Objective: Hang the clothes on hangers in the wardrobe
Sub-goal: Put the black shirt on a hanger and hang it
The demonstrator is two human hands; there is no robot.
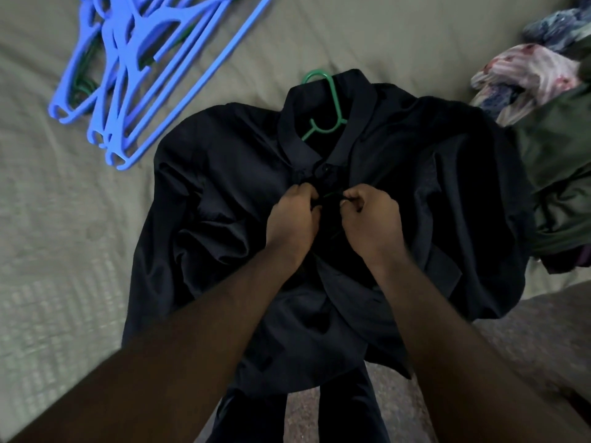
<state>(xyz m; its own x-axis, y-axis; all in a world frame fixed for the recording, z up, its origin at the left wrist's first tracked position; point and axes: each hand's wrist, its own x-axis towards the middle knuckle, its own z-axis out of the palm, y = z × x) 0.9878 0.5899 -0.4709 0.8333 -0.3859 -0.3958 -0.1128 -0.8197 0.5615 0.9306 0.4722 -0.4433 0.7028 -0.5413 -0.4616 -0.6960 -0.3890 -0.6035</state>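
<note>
Left hand (295,215), right hand (367,215) pinch dark shirt (224,193) placket; green hanger (323,100) inside collar.

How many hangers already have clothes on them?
1: the green hanger in the collar of the dark shirt, centre. The blue hangers lie bare at upper left; the clothes pile at right could hide others.

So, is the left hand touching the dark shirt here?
Touching. The head view shows the left hand lying on the front of the dark shirt, its fingers curled in and pinching the fabric.
</note>
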